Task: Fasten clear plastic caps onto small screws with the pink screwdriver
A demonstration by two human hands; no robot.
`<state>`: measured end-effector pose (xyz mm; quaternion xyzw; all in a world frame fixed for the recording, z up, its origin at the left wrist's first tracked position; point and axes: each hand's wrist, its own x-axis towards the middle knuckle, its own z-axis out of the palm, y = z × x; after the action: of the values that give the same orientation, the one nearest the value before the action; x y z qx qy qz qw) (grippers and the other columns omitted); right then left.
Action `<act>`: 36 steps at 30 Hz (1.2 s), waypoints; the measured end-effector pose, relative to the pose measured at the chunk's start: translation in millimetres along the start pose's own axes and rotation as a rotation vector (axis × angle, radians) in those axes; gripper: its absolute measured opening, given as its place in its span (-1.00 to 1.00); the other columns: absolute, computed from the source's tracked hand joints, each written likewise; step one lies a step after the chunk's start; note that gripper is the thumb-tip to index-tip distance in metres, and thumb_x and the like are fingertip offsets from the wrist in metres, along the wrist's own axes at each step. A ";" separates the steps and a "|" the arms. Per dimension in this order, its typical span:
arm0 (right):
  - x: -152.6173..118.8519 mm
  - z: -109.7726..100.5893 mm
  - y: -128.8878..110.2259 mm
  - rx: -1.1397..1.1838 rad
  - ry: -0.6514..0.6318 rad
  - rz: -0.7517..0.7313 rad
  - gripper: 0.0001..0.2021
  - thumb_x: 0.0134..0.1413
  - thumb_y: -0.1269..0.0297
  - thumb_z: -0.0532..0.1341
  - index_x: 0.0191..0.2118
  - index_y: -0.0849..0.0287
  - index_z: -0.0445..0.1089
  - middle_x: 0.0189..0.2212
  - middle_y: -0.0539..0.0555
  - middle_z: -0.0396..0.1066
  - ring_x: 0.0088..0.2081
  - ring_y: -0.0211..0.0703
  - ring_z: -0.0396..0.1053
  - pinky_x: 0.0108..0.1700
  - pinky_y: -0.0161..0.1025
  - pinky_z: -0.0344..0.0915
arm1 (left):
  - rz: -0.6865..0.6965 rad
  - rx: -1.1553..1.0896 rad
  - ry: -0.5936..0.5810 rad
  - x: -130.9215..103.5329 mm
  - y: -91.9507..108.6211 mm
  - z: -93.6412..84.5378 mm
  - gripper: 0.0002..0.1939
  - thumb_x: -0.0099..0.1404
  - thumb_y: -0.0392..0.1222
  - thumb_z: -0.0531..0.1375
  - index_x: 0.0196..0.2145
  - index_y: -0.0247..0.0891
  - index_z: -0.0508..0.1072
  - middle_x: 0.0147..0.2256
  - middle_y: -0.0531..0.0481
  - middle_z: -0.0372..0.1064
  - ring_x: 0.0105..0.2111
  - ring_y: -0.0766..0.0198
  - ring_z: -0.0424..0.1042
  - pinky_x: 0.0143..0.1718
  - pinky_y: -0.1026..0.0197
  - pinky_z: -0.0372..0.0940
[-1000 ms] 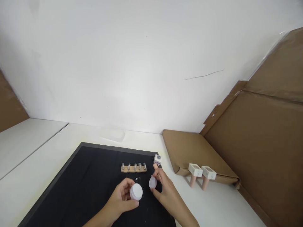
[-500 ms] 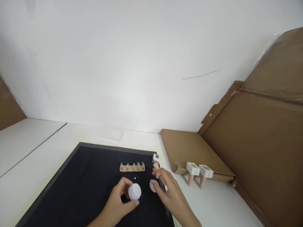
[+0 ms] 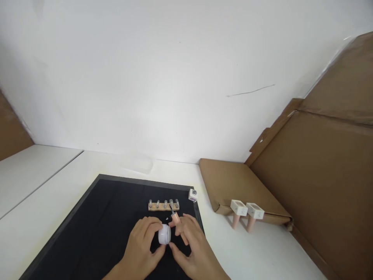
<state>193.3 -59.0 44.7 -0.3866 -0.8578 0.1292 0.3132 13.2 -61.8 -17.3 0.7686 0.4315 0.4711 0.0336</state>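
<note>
A small white round jar point(image 3: 162, 236) is between my two hands, tilted with its top toward the right. My left hand point(image 3: 143, 243) is closed round its left side, thumb below and fingers above. My right hand point(image 3: 190, 243) presses the jar's white lid point(image 3: 168, 235) against its open side with thumb and fingertips. That same hand also grips a peach-handled brush cap point(image 3: 175, 218), its dark brush tip pointing up and left. Beyond the hands is a wooden strip point(image 3: 163, 207) bearing several clear nail-tip-like pieces.
A small white square bottle point(image 3: 192, 195) with a dark top stands at the black mat's point(image 3: 122, 194) far right corner. Two white square bottles point(image 3: 239, 208) on peach caps stand right of the mat, before a flat cardboard box point(image 3: 233, 182). A cardboard wall point(image 3: 320, 167) rises at right.
My right hand has moved left, bringing the lid from beside the jar onto it. The jar has turned to face right. The brush tip now shows.
</note>
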 end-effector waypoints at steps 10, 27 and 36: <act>-1.2 8.9 1.8 -0.003 0.062 0.004 -0.72 -0.05 0.54 0.13 -0.25 0.03 0.12 -0.28 0.04 0.41 -0.19 -0.03 0.42 0.02 0.13 0.24 | -0.027 0.004 0.012 -1.4 -2.5 0.4 -0.71 0.05 -0.44 0.20 -0.25 -0.19 0.38 -0.28 -0.12 0.49 -0.32 0.07 0.48 -0.33 0.09 0.33; -6.9 11.5 13.2 0.543 0.212 0.266 -0.79 0.09 0.27 0.16 -0.28 0.02 0.04 -0.26 0.05 0.42 -0.17 -0.12 0.42 -0.12 -0.16 0.34 | -0.558 -0.526 -0.052 2.5 4.8 4.7 -0.72 -0.04 -0.36 0.29 -0.32 -0.22 0.37 -0.46 0.07 0.34 -0.49 0.30 0.27 -0.44 0.29 0.17; -2.9 0.0 12.2 0.818 0.252 0.360 -0.61 0.05 -0.13 0.15 -0.27 0.00 -0.01 -0.27 0.10 0.43 -0.27 -0.01 0.47 -0.30 -0.14 0.36 | -0.709 -0.852 -0.130 4.7 4.9 4.8 -0.72 0.01 -0.21 0.30 -0.33 -0.25 0.30 -0.45 0.05 0.34 -0.48 0.32 0.26 -0.45 0.31 0.15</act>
<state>201.9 -53.0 37.8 -0.3866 -0.6109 0.4612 0.5144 20.8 -59.9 -14.4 0.5224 0.4321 0.5155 0.5240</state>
